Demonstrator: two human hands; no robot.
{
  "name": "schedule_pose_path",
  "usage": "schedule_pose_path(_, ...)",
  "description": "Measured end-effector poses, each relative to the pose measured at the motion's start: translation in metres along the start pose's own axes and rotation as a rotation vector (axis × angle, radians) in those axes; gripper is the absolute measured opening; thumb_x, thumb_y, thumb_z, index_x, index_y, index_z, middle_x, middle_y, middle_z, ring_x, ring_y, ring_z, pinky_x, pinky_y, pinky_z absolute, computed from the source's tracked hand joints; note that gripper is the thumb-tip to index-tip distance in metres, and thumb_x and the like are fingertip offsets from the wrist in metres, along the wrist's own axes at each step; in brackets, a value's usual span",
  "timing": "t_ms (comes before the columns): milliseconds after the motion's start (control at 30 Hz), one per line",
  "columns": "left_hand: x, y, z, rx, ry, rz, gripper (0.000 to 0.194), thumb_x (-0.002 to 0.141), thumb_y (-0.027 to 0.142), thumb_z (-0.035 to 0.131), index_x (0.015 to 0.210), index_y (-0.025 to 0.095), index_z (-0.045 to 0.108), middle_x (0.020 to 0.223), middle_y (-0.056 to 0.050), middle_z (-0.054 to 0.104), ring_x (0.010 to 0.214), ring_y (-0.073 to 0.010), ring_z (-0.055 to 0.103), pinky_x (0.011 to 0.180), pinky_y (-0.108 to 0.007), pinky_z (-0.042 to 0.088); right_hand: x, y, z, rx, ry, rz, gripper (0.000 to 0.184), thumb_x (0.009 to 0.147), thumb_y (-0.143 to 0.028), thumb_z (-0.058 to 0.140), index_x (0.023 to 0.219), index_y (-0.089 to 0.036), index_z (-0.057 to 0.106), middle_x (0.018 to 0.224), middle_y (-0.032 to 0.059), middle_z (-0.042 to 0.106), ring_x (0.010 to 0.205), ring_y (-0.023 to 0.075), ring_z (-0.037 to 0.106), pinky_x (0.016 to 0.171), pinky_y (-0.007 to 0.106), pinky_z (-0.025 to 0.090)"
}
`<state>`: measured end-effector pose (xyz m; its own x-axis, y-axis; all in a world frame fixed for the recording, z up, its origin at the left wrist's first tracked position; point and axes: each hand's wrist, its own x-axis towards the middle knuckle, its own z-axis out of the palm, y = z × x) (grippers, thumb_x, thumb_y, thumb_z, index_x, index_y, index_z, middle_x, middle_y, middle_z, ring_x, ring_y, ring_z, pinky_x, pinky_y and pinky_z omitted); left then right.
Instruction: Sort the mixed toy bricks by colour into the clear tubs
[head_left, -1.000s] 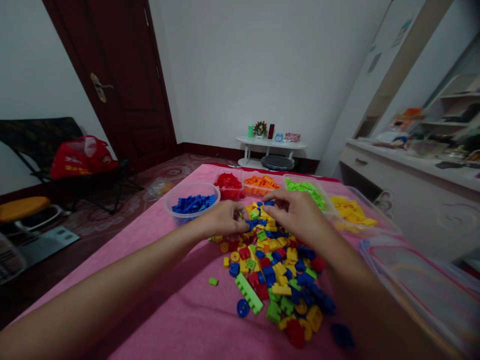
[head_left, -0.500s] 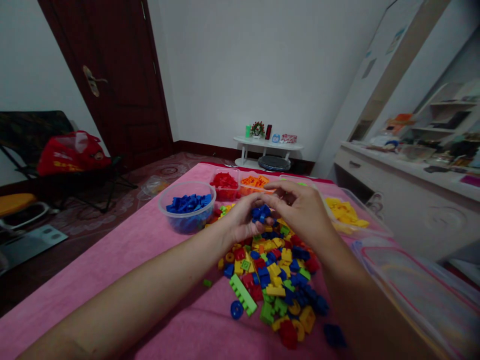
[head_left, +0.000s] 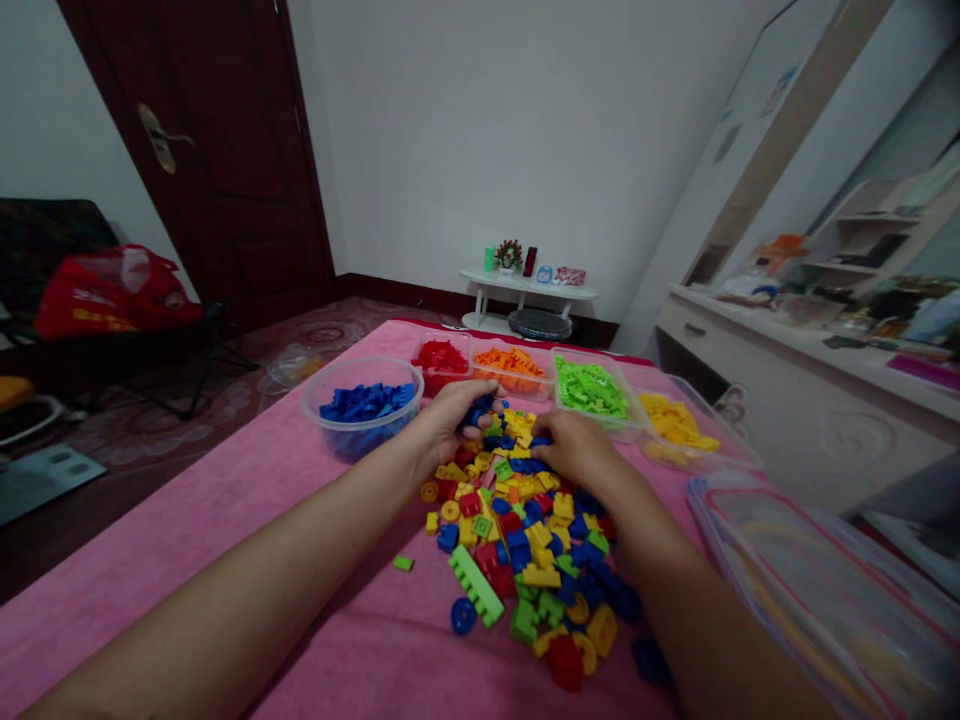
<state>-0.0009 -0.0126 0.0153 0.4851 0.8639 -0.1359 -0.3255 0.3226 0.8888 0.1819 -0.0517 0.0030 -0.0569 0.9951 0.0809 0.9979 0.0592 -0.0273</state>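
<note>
A pile of mixed coloured plastic bricks [head_left: 525, 540] lies on the pink table [head_left: 225, 560]. My left hand [head_left: 450, 415] is cupped at the pile's far edge with several blue bricks [head_left: 476, 410] in its palm. My right hand [head_left: 574, 450] rests palm down on the far part of the pile, fingers curled onto blue pieces there. A round clear bowl of blue bricks [head_left: 362, 405] stands just left of my left hand.
Behind the pile stand tubs of red bricks [head_left: 441, 358], orange bricks [head_left: 510, 365], green bricks [head_left: 592, 388] and yellow bricks [head_left: 675, 420]. Clear lids [head_left: 825, 590] lie at the right. A loose green brick [head_left: 403, 563] sits left of the pile.
Both hands have dropped from a raised position down to the pile's far edge. The right hand has left the left palm and settled onto the bricks.
</note>
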Motion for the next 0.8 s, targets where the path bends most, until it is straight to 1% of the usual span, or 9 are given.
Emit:
schedule_pose_path(100,0.000,-0.003,-0.001,0.097,0.017,0.061,0.014,0.080,0.024,0.057,0.081,0.011,0.058,0.068,0.000,0.051,0.040,-0.0008,0.039,0.030,-0.009,0.018,-0.001,0.001,-0.007,0.045,0.003,0.011,0.022,0.072,-0.037,0.062,0.086,-0.021,0.070,0.083,0.0045,0.069,0.075,0.0167,0.060,0.060,0.025,0.035)
schedule_pose_path(200,0.001,-0.008,-0.001,0.116,-0.001,0.044,0.015,0.078,0.025,0.059,0.081,0.011,0.058,0.068,0.000,0.053,0.041,-0.0011,0.039,0.030,-0.009,0.018,0.001,0.005,-0.015,0.199,0.022,-0.037,0.021,0.074,-0.037,0.060,0.078,-0.018,0.070,0.071,0.0025,0.067,0.064,0.0135,0.057,0.055,0.023,0.033)
schedule_pose_path(267,0.001,-0.011,0.001,0.106,-0.024,-0.001,0.015,0.079,0.026,0.058,0.082,0.011,0.057,0.069,-0.001,0.054,0.040,-0.0015,0.040,0.031,-0.009,0.017,0.002,0.005,-0.020,0.351,0.082,-0.072,0.022,0.075,-0.035,0.059,0.079,-0.017,0.070,0.070,0.0021,0.067,0.064,0.0135,0.058,0.056,0.023,0.036)
schedule_pose_path(333,0.000,-0.013,0.004,0.111,-0.045,-0.047,0.018,0.081,0.029,0.056,0.085,0.012,0.056,0.069,-0.003,0.056,0.041,-0.0023,0.042,0.031,-0.009,0.018,0.002,0.002,-0.024,0.492,0.176,-0.092,0.023,0.076,-0.035,0.059,0.083,-0.016,0.070,0.074,0.0028,0.068,0.066,0.0143,0.059,0.058,0.023,0.039)
schedule_pose_path(400,-0.002,-0.015,0.007,0.112,-0.065,-0.101,0.026,0.084,0.038,0.053,0.090,0.013,0.055,0.071,-0.004,0.059,0.042,-0.0038,0.045,0.031,-0.009,0.020,0.000,-0.004,-0.028,0.596,0.259,-0.109,0.024,0.076,-0.035,0.060,0.086,-0.016,0.070,0.076,0.0036,0.069,0.067,0.0149,0.060,0.059,0.024,0.041)
schedule_pose_path(500,-0.004,-0.017,0.010,0.075,-0.126,-0.188,0.041,0.084,0.055,0.047,0.093,0.016,0.054,0.074,-0.006,0.060,0.045,-0.0073,0.050,0.030,-0.010,0.023,-0.004,-0.016,-0.033,0.697,0.319,-0.152,0.023,0.077,-0.034,0.060,0.087,-0.016,0.069,0.077,0.0037,0.069,0.067,0.0150,0.061,0.061,0.025,0.044)
schedule_pose_path(567,-0.005,-0.018,0.010,0.032,-0.187,-0.225,0.047,0.081,0.061,0.046,0.092,0.016,0.053,0.074,-0.006,0.060,0.048,-0.0094,0.054,0.030,-0.010,0.026,-0.007,-0.023,-0.035,0.730,0.323,-0.189,0.021,0.077,-0.032,0.061,0.088,-0.017,0.069,0.079,0.0037,0.070,0.069,0.0151,0.062,0.063,0.025,0.045)
schedule_pose_path(633,-0.005,-0.018,0.009,-0.024,-0.244,-0.249,0.050,0.080,0.064,0.046,0.091,0.016,0.053,0.073,-0.005,0.058,0.049,-0.0103,0.056,0.031,-0.010,0.026,-0.009,-0.027,-0.036,0.740,0.302,-0.217,0.021,0.078,-0.031,0.060,0.090,-0.017,0.070,0.081,0.0037,0.070,0.072,0.0154,0.063,0.065,0.025,0.046)
schedule_pose_path(800,-0.006,-0.017,0.009,-0.098,-0.298,-0.277,0.050,0.079,0.065,0.047,0.092,0.017,0.053,0.071,-0.003,0.055,0.049,-0.0101,0.056,0.030,-0.009,0.025,-0.009,-0.027,-0.034,0.722,0.262,-0.242,0.023,0.079,-0.030,0.059,0.096,-0.019,0.071,0.079,0.0024,0.070,0.069,0.0150,0.062,0.063,0.025,0.046)
